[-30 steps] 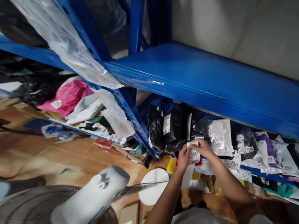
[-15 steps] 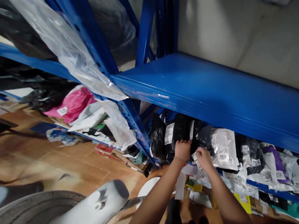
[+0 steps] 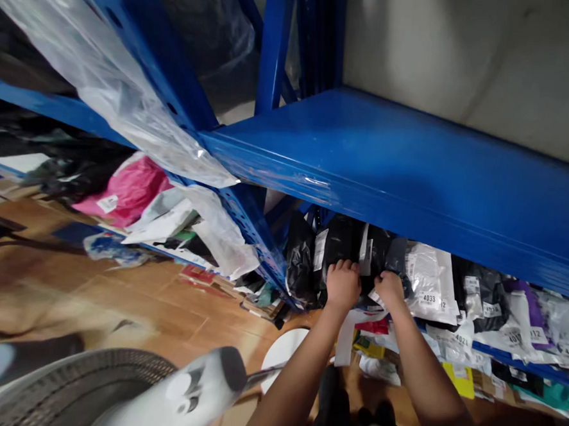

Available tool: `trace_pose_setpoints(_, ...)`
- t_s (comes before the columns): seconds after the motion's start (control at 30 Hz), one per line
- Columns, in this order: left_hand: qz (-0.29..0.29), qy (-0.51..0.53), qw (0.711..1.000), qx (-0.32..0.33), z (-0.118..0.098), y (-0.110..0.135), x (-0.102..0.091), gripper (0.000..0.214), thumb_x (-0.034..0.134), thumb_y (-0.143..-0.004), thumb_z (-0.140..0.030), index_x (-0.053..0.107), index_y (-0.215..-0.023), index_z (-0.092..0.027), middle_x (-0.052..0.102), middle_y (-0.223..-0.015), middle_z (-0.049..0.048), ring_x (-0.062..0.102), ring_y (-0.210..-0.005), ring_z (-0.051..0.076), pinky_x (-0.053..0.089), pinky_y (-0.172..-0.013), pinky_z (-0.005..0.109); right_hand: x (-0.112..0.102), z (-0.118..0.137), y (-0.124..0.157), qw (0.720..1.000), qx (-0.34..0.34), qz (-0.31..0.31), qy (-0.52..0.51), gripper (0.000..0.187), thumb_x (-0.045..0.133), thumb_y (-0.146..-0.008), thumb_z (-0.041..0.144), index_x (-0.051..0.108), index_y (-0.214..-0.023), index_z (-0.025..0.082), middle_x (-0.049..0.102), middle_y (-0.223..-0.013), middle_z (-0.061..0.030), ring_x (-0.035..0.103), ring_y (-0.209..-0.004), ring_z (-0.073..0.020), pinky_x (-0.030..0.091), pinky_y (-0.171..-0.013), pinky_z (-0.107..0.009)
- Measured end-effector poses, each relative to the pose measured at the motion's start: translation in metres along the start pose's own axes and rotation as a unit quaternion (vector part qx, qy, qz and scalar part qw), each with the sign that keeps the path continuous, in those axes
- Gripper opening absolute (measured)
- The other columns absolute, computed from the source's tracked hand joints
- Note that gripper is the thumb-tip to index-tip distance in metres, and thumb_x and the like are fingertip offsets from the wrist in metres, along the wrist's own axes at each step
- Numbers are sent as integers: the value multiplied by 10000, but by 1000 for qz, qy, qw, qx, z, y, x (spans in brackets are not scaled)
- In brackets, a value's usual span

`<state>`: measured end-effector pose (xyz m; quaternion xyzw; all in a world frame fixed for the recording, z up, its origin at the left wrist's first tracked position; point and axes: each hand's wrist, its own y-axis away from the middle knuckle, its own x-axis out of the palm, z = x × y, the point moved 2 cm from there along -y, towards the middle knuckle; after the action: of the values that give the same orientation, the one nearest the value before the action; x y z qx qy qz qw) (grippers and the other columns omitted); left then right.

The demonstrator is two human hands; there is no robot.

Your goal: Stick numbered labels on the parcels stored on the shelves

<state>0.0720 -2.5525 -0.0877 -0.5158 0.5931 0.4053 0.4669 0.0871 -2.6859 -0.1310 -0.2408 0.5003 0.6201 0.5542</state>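
Both my hands reach under a blue metal shelf (image 3: 393,162) into a row of bagged parcels. My left hand (image 3: 342,283) is closed on a black parcel (image 3: 343,242) that stands upright with a white label. My right hand (image 3: 390,289) has its fingers curled on the neighbouring dark parcel (image 3: 383,251); what they hold is hidden. A white strip of labels (image 3: 345,335) hangs just below my left wrist. To the right lies a white parcel marked 4033 (image 3: 429,283).
More numbered white, black and purple parcels (image 3: 514,310) fill the lower shelf to the right. A pink bag (image 3: 126,190) and clear plastic bags (image 3: 127,100) sit on the left rack. A fan (image 3: 124,383) stands at lower left over a wooden floor.
My hands left the labelled packet held in front and moved up and in under the shelf. My left hand now grips the black parcel; my right has moved in beside it.
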Motion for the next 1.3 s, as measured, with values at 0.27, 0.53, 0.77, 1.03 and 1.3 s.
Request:
trace_pose_setpoints(0.27, 32, 6, 995, 97, -47, 24, 55, 340, 461, -906, -72, 706, -1139, -106, 642, -1218, 174, 542, -1124, 271, 437, -957, 410, -28, -29, 18, 992, -74, -13, -99, 248, 564, -861, 389, 635, -729, 192, 684, -733, -31, 609, -712, -156, 420, -661, -230)
trace_pose_setpoints(0.53, 50, 80, 990, -104, -70, 48, 99, 611, 436, -883, -57, 388, -1490, -113, 433, -1476, 264, 576, -1174, 322, 534, -890, 424, -37, -50, 28, 906, -64, -36, -418, 616, 677, -576, 767, 423, -533, 206, 334, -515, 74, 309, -519, -85, 281, -507, -226)
trace_pose_setpoints(0.77, -44, 238, 965, -103, -58, 35, 106, 562, 462, -890, -147, 418, -1437, -26, 542, -1370, 241, 573, -1220, 303, 476, -1017, 396, -43, -67, 26, 922, -91, 45, -375, 483, 753, -628, 542, 718, -929, 165, 637, -712, -8, 548, -656, -155, 445, -644, -272)
trace_pose_setpoints(1.03, -85, 360, 915, -163, -43, 33, 117, 349, 452, -933, -199, 667, -1206, -174, 693, -1202, 143, 679, -1062, 257, 519, -896, 343, -11, -67, 18, 978, -126, 39, -159, 524, 698, -696, 265, 672, -1218, 227, 709, -886, -32, 655, -830, -216, 506, -841, -348)
trace_pose_setpoints(1.3, -84, 407, 894, -167, -34, 37, 113, 392, 347, -986, -224, 700, -1157, -203, 713, -1203, 98, 660, -1122, 205, 482, -956, 287, -18, -74, 36, 934, -123, 25, -335, 347, 763, -661, 506, 691, -743, 176, 667, -682, -26, 593, -629, -171, 470, -599, -266)
